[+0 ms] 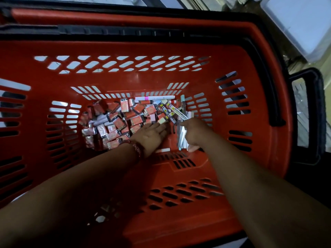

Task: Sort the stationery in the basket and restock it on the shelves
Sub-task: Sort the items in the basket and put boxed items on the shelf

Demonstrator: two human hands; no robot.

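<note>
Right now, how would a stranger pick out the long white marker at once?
Look into the red plastic shopping basket. Along the far edge of its floor, beyond the pile of small orange packets, lies the long white marker. It alone lies crosswise and wears a bright pink band.

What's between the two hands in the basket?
In the head view, only bare basket floor lies between the left hand and the pens gripped by the right hand.

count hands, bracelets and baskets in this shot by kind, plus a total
hands: 2, left hand and right hand, which grips a bundle of slim sticks
bracelets: 1, a bracelet on the left wrist
baskets: 1, the red basket
total: 4
</note>
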